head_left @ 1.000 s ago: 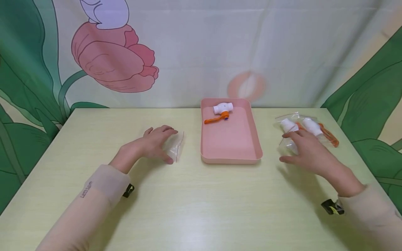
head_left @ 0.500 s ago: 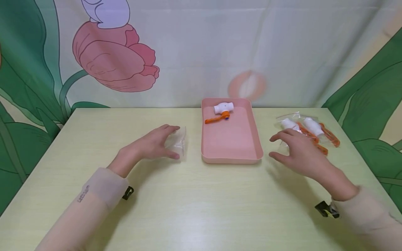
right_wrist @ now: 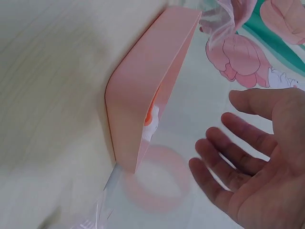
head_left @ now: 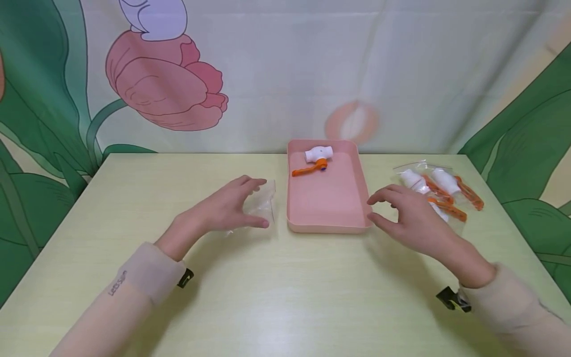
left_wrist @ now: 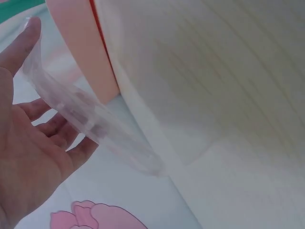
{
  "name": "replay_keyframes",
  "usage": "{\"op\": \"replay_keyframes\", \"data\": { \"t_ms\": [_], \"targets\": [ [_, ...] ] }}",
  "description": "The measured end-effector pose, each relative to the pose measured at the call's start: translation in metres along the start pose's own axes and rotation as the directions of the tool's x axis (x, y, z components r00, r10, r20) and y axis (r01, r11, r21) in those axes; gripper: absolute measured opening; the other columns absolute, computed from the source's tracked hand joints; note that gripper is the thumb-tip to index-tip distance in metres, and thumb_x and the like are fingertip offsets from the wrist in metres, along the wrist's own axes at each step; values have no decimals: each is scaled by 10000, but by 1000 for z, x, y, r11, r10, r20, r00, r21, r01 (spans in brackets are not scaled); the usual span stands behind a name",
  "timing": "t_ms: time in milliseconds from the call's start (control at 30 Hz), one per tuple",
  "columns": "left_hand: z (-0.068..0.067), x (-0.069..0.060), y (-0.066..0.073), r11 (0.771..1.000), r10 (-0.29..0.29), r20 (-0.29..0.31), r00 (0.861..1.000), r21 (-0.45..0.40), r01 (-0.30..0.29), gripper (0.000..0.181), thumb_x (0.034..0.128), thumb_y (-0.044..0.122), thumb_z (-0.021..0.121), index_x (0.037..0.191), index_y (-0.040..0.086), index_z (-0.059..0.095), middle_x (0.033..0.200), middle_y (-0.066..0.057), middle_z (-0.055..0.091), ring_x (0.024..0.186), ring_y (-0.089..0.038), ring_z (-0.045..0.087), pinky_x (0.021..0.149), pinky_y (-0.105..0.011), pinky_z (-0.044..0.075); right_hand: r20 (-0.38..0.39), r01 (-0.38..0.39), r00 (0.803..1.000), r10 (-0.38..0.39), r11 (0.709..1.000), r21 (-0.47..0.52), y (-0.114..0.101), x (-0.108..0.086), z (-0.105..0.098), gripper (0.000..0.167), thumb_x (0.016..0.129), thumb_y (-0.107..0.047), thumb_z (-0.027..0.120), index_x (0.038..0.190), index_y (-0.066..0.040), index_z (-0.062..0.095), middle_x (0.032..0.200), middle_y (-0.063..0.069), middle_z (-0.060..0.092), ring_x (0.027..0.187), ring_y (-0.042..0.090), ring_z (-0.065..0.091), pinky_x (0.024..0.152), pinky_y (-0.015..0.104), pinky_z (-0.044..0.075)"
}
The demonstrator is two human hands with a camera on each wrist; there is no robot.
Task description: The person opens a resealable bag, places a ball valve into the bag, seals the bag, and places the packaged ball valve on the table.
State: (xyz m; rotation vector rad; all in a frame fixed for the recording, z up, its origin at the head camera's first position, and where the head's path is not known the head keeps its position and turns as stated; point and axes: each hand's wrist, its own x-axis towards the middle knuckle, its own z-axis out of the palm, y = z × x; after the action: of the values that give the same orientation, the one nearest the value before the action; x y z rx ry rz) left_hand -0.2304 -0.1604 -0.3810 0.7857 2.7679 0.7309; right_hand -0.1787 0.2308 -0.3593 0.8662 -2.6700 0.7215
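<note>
My left hand holds a clear plastic bag between thumb and fingers, left of the pink tray. In the left wrist view the bag stretches from the thumb tip past the fingers. My right hand hovers at the tray's right side with fingers loosely bent and nothing between them. Inside the tray, near its far end, lies a white ball valve with an orange handle. From the right wrist view, the right hand is apart from the tray wall.
Several more white ball valves with orange handles, in clear bags, lie at the table's right, behind my right hand. A printed cloth with flowers and leaves hangs along the far edge of the pale wooden table.
My left hand has moved right with the clear bag, closer to the tray. My right hand has moved left from the bagged valves to the tray's right side.
</note>
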Motion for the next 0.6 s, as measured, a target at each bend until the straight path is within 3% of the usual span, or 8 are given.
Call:
{"op": "replay_keyframes", "data": {
  "t_ms": [267, 433, 600],
  "targets": [
    [2, -4, 18, 999, 41, 1, 999, 20, -41, 964, 812, 501, 858, 1556, 83, 408, 1350, -85, 528, 1236, -260, 543, 1032, -439, 471, -34, 151, 988, -149, 986, 66, -5, 4, 10, 181, 866, -13, 803, 1008, -99, 730, 984, -35, 717, 871, 140, 643, 731, 371, 558],
    [3, -6, 29, 998, 57, -2, 998, 36, -57, 955, 816, 505, 853, 1552, 83, 416, 1339, -75, 528, 1189, -239, 542, 1022, -421, 475, -63, 215, 976, -210, 972, 98, -9, 8, 15, 218, 850, 25, 799, 1013, -105, 736, 987, -37, 714, 876, 117, 620, 733, 313, 530],
    [4, -8, 41, 992, 114, 4, 993, 53, -114, 948, 832, 509, 839, 1554, 70, 410, 1349, -67, 524, 1197, -224, 533, 1033, -406, 467, -82, 274, 961, -265, 953, 130, -14, 12, 19, 248, 836, 52, 797, 1013, -110, 736, 988, -40, 716, 884, 120, 644, 744, 306, 539]
  ]
}}
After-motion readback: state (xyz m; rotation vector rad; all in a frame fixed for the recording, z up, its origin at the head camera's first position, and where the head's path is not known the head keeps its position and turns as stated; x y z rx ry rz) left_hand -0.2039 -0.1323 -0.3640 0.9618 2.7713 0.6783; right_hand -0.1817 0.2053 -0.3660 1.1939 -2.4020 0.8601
